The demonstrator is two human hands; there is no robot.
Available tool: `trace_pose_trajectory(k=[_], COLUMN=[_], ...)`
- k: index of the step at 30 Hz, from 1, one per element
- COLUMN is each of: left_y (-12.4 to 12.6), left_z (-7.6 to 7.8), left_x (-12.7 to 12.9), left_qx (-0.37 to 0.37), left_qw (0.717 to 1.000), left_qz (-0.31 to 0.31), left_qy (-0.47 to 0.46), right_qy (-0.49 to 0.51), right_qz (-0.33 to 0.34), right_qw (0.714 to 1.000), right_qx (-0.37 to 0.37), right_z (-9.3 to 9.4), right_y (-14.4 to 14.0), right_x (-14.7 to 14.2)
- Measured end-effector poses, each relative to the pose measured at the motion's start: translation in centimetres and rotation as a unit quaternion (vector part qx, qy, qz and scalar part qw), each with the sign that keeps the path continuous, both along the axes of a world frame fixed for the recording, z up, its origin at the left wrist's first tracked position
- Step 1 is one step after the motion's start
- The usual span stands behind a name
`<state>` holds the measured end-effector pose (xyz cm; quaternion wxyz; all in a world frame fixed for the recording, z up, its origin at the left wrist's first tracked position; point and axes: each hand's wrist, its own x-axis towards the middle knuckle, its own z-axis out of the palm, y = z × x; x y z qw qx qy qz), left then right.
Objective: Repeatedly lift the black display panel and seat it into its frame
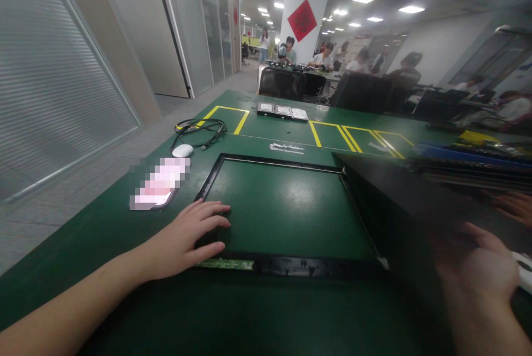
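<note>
A thin black rectangular bezel [286,162] lies flat on the green table. A strip of green circuit board [228,263] shows at its lower left corner. My left hand [195,234] rests over the bezel's left side, palm down with fingers spread, gripping nothing. At the right, my right hand [477,262] grips the edge of a dark flat panel [386,195]. The panel is tilted up beside the bezel's right side. Motion blurs both the panel and this hand, and part of the grip is hidden.
A white mouse [183,150], a phone [160,184] and a coiled black cable [199,132] lie at the left. Small drives [282,111] sit near yellow tape outlines. Blurred stacked panels [477,156] and another person's hand [515,206] are at the right.
</note>
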<state>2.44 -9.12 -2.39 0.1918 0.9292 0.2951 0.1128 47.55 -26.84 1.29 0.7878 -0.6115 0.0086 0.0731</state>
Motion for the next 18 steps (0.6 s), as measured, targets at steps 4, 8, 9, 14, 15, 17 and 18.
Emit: trace_pose_trajectory(k=[4, 8, 9, 14, 15, 17, 18], left_y=[-0.3, -0.4, -0.4, -0.4, -0.4, -0.5, -0.5], left_z=[0.0, -0.4, -0.5, -0.4, -0.4, -0.2, -0.1], left_x=[0.0, 0.0, -0.1, -0.1, -0.1, 0.0, 0.0], left_qx=[0.019, 0.033, 0.035, 0.032, 0.031, 0.029, 0.027], left_qw=[0.999, 0.999, 0.999, 0.999, 0.999, 0.999, 0.999], left_qz=[-0.027, -0.014, -0.010, -0.006, -0.006, -0.006, -0.006], left_qy=[0.010, 0.014, 0.014, 0.021, 0.023, 0.024, 0.023], right_qy=[0.079, 0.124, 0.131, 0.168, 0.175, 0.184, 0.186], right_qz=[-0.005, 0.034, 0.041, 0.050, 0.052, 0.058, 0.060], right_qw=[0.997, 0.992, 0.990, 0.984, 0.983, 0.981, 0.981], right_qx=[0.007, 0.018, 0.019, -0.008, -0.014, -0.019, -0.019], right_z=[-0.5, -2.0, -2.4, -4.5, -4.7, -5.1, -5.2], right_y=[0.6, 1.2, 1.4, 1.9, 1.9, 2.0, 2.1], right_x=[0.0, 0.5, 0.7, 1.9, 2.1, 2.5, 2.6])
